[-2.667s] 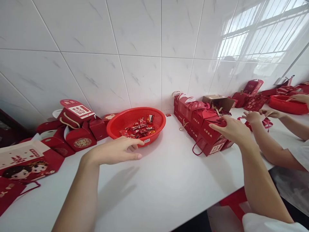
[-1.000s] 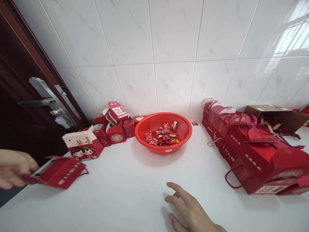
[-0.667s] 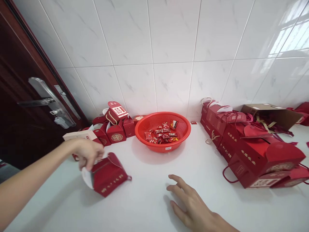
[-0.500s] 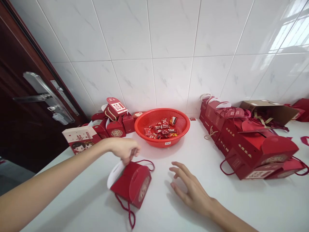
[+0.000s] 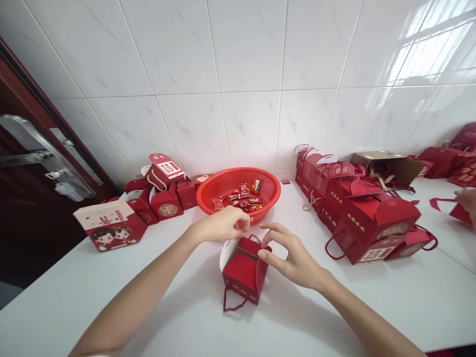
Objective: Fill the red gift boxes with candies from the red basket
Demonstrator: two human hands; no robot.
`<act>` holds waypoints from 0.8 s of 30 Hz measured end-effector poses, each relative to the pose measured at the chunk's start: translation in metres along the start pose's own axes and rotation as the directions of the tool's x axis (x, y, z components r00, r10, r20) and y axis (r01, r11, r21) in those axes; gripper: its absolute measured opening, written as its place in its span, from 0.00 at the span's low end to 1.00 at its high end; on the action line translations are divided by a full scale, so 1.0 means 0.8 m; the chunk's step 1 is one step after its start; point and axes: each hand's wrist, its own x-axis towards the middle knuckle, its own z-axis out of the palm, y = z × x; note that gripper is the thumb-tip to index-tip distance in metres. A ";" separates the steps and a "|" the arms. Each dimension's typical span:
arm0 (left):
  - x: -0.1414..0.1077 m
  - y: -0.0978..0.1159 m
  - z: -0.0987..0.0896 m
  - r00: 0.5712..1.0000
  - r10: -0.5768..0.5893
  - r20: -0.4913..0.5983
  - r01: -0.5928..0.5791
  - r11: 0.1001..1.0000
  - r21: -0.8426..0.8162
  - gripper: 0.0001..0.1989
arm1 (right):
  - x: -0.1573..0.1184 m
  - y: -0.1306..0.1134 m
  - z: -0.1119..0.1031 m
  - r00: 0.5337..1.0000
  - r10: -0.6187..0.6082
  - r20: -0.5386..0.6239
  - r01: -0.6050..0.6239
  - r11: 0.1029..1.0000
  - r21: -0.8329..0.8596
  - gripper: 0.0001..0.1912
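A small red gift box (image 5: 243, 270) with rounded side flaps and a dark red cord handle stands on the white table, its top panels slightly parted. My left hand (image 5: 221, 225) is at the box's far edge, its fingers curled down on the far flap; the fingertips are partly hidden. From the right, my right hand (image 5: 292, 258) has thumb and forefinger around the right-hand rounded flap. Just behind the box, a red plastic basket (image 5: 203, 191) holds several wrapped candies (image 5: 243, 196).
Several red boxes (image 5: 169, 201) stand at the left, a box with cartoon figures (image 5: 111, 233) in front. Stacked red boxes (image 5: 366, 223) occupy the right, beside an open brown carton (image 5: 405, 171). Another person's hand (image 5: 467, 201) is near a red ribbon (image 5: 442, 202) at the far right.
The box has turned and shifted back right. My left hand has moved right with it, and my right hand has come onto its flap. Another person's hand appears at the right edge.
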 end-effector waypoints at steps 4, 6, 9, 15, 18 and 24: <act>-0.015 0.000 -0.010 0.982 0.068 0.177 -0.062 0.997 -0.038 0.14 | 0.003 0.002 -0.008 0.998 0.060 0.013 -0.061 0.989 0.135 0.15; -0.019 0.000 -0.011 0.961 0.105 0.257 -0.093 0.994 -0.060 0.17 | 0.002 0.003 -0.013 0.996 0.067 0.061 -0.076 0.984 0.161 0.14; -0.022 0.002 -0.006 0.955 0.103 0.277 -0.090 0.994 -0.061 0.18 | -0.001 0.007 -0.020 0.990 0.038 0.134 -0.059 0.986 0.156 0.09; -0.025 0.002 0.001 0.993 0.075 0.097 -0.065 0.992 -0.105 0.06 | -0.007 0.019 -0.013 0.976 -0.056 0.211 0.050 0.998 0.032 0.14; -0.024 -0.003 0.004 0.999 0.037 0.010 -0.036 0.997 -0.074 0.07 | -0.009 0.018 -0.004 0.969 -0.059 0.241 0.086 0.991 -0.104 0.24; -0.019 -0.005 0.012 0.997 0.078 -0.017 -0.079 0.992 -0.096 0.10 | -0.010 -0.001 0.004 0.953 0.008 0.303 0.110 0.923 -0.369 0.17</act>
